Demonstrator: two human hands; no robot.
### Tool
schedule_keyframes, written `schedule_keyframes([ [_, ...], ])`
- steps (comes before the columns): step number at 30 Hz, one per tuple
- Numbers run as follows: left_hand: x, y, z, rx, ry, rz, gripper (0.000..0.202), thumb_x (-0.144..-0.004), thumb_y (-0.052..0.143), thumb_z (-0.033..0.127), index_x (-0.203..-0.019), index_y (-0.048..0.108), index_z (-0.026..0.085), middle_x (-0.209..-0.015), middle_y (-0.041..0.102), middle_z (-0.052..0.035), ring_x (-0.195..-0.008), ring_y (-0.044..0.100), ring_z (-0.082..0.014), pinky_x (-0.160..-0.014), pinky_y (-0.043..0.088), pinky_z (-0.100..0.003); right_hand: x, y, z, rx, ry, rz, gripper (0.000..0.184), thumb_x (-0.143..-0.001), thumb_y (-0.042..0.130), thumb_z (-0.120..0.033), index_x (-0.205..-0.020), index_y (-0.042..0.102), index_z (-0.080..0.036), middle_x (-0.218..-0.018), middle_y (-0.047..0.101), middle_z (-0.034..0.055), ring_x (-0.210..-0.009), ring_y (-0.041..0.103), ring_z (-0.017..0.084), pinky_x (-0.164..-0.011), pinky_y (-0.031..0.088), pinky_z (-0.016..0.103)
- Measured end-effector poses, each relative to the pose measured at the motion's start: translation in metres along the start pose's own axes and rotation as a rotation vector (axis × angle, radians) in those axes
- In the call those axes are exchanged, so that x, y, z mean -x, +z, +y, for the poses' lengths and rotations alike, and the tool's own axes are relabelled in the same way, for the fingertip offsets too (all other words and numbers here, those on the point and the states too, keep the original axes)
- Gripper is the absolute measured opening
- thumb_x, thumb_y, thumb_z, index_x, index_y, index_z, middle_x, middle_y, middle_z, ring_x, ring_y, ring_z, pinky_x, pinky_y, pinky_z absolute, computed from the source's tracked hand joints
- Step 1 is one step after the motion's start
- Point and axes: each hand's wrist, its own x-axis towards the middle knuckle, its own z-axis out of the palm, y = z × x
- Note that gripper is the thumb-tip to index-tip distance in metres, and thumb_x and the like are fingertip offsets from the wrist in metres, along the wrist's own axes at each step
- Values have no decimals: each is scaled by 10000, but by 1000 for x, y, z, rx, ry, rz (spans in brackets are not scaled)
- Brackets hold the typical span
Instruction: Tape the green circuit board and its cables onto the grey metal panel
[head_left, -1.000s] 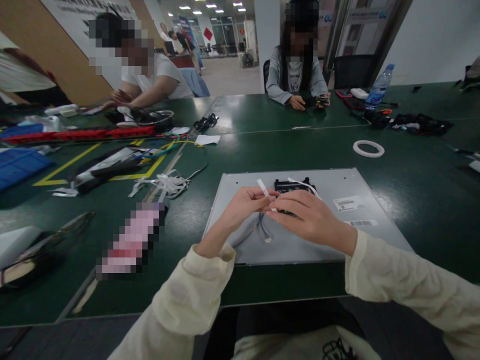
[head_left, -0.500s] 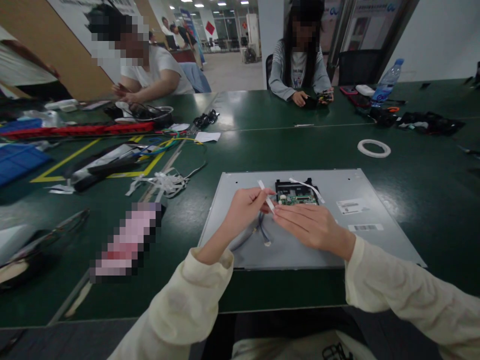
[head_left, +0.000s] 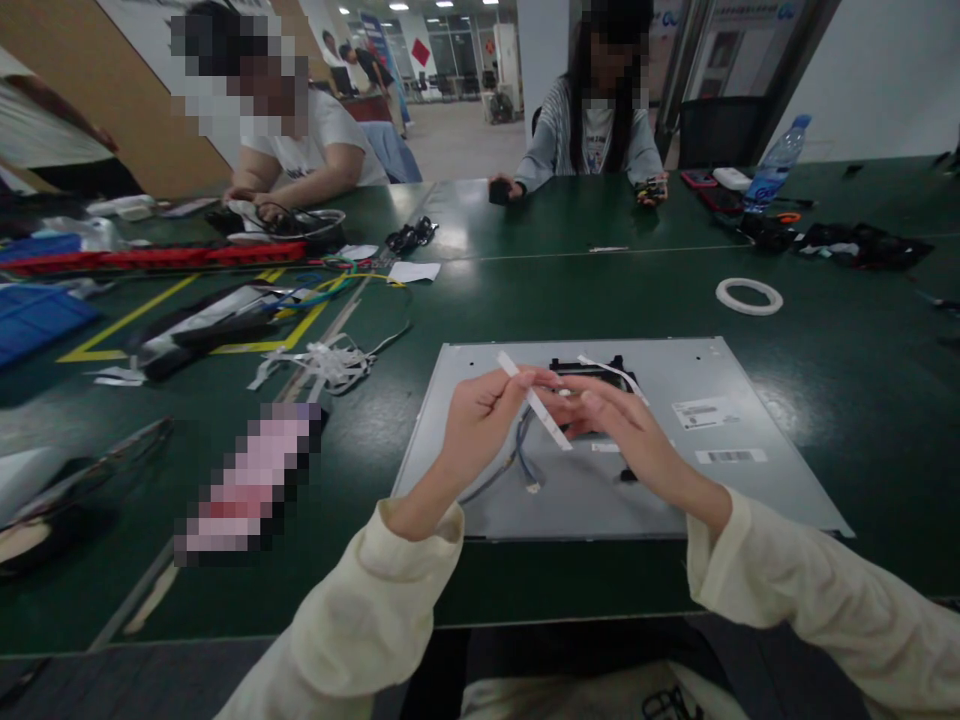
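Left hand: thumb and fingers [head_left: 517, 382] closed in a pinch on a white strip, the rest of the left hand [head_left: 486, 420] loosely curled.
White strip [head_left: 551, 428]: held in the air above the panel, slanting, upper end past the left fingers, lower end hanging free toward the wearer.
Right hand [head_left: 637, 430]: half curled, fingertips close by the left ones; cannot tell whether it grips anything.
Panel [head_left: 750, 500]: grey, flat on the desk [head_left: 525, 300], under both hands.
Black frame [head_left: 589, 366]: on the panel, mostly hidden behind the hands; a second strip [head_left: 611, 367] lies across it.
Cable [head_left: 526, 462]: on the panel, right of the left wrist, its end loose.
Labels: two on the panel's right part, an upper label [head_left: 705, 413] and a barcode label [head_left: 731, 456].
Tape ring [head_left: 750, 310]: white, flat, beyond the panel.
Left side: tangled heap of strips [head_left: 330, 368], nearer the wearer a phone [head_left: 255, 475], its face pixelated.
Far side: two people seated, a bottle [head_left: 780, 165] to the right.
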Motion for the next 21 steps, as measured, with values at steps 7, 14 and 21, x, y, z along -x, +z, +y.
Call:
schedule_keyframes([
  [7, 10, 16, -3, -91, 109, -73, 298, -955, 452, 331, -972, 733, 235, -1083, 718, -30, -1043, 650, -169, -934, 480, -306, -6, 11, 5, -136, 290, -158, 439, -902, 498, -503, -1035, 662, -118, -679, 701, 61, -578, 666, 123, -448, 419, 184],
  [14, 6, 14, 1, 85, -76, -21, 455, -920, 502, 435, -1322, 536, 223, -996, 741, -57, -980, 677, -197, -901, 494, -334, 4, 13, 8, -96, 210, -115, 410, -939, 444, -462, -959, 676, -123, -482, 603, -27, -369, 519, 62, -388, 353, 168],
  [21, 2, 13, -7, 530, -244, -125, 641, -927, 352, 593, -1346, 506, 133, -1000, 729, -145, -989, 678, -261, -898, 496, -400, 9, 18, 9, -23, 156, -71, 383, -945, 440, -432, -991, 674, -133, -489, 603, -35, -384, 516, 63, -413, 383, 171],
])
